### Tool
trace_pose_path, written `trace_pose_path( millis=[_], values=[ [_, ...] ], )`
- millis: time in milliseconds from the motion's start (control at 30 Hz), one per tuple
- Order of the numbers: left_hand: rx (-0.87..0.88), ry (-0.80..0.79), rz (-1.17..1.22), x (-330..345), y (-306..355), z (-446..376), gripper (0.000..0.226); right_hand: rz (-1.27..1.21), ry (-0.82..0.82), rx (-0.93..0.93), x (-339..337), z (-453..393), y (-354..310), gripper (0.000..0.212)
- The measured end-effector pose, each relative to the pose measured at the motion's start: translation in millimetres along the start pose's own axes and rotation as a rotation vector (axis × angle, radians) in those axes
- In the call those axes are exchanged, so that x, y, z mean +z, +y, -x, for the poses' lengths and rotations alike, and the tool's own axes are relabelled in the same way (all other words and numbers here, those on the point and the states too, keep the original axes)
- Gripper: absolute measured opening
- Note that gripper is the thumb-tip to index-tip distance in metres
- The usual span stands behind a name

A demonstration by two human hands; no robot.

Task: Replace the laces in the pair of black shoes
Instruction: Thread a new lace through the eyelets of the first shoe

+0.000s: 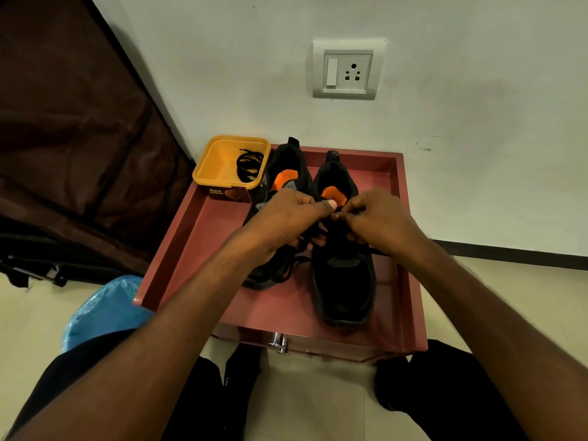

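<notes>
1. Both black shoes sit on the pink tray (410, 249), toes toward the person, heels toward the wall. The right shoe (345, 281) is near the tray's middle and the left shoe (280, 173) is beside it, closer to the left edge.
2. Left hand (286, 218) and right hand (378, 219) meet over the right shoe's tongue end, fingertips pinching a lace (380, 251). Can't tell which eyelet tbh.
3. Shoe's long axis runs front-back, so imo the next pull goes across it, w/ right hand nearer the loose end.
4. Spare laces (249, 163) sit in the yellow tub (219, 160) at the back-left corner.
</notes>
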State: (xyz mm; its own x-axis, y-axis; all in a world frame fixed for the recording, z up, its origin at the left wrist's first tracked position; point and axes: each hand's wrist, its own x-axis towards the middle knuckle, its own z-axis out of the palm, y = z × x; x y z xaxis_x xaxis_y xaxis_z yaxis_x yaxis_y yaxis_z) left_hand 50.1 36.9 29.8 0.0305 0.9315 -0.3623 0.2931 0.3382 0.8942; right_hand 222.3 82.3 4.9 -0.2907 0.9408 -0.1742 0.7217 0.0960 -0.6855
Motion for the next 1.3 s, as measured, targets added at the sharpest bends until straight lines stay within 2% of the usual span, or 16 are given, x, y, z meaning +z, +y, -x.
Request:
trace_pose_path(
  millis=[67, 167, 233, 333, 500, 600, 667, 767, 833, 900, 933, 1000, 1067, 1133, 1200, 1300],
  values=[
    [0.033, -0.014, 0.049, -3, 5, 2, 0.035, -0.037, -0.040, 0.028, 0, 1, -1, 0.030],
    [0.048, -0.106, 0.086, -6, 9, 5, 0.030, -0.239, -0.094, 0.142, 4, 5, -9, 0.042],
    [0.035, -0.182, 0.067, -6, 9, 7, 0.033, -0.401, -0.130, 0.265, 4, 7, -16, 0.036],
    [0.036, -0.247, 0.043, -8, 9, 9, 0.025, -0.589, -0.190, 0.356, 4, 8, -20, 0.028],
    [0.029, -0.101, 0.032, -21, 7, 4, 0.037, -0.792, -0.291, 0.392, -6, 8, -15, 0.017],
    [0.014, -0.013, -0.056, -29, 2, 0, 0.032, -0.917, -0.337, 0.373, -17, 6, -7, 0.014],
    [0.037, 0.066, -0.080, -31, 1, -3, 0.034, -0.994, -0.319, 0.325, -22, 5, -3, 0.013],
    [0.084, 0.151, 0.010, -31, 2, -6, 0.032, -1.081, -0.267, 0.171, -28, 4, -1, 0.015],
    [0.051, 0.133, 0.112, -32, 5, -7, 0.026, -0.948, -0.228, 0.099, -33, 5, -2, 0.020],
    [-0.028, 0.107, 0.127, -35, 4, -8, 0.027, -0.626, -0.219, 0.079, -38, 7, 0, 0.030],
    [-0.050, 0.116, 0.032, -37, 1, -9, 0.029, -0.470, -0.276, 0.085, -42, 8, 3, 0.036],
    [-0.029, 0.206, -0.314, -42, -6, -12, 0.038, -0.278, -0.481, 0.107, -49, 12, 9, 0.044],
    [0.046, 0.384, -0.625, -47, -13, -14, 0.036, -0.236, -0.655, 0.102, -53, 16, 12, 0.044],
    [0.110, 0.461, -0.758, -49, -13, -12, 0.021, -0.283, -0.735, 0.072, -52, 20, 8, 0.040],
    [0.149, 0.397, -0.725, -46, -12, -14, 0.012, -0.330, -0.765, 0.034, -43, 24, -1, 0.037],
    [0.287, 0.325, -0.723, -34, -12, -18, 0.041, -0.279, -0.730, -0.058, -19, 27, -8, 0.029]
  ],
)
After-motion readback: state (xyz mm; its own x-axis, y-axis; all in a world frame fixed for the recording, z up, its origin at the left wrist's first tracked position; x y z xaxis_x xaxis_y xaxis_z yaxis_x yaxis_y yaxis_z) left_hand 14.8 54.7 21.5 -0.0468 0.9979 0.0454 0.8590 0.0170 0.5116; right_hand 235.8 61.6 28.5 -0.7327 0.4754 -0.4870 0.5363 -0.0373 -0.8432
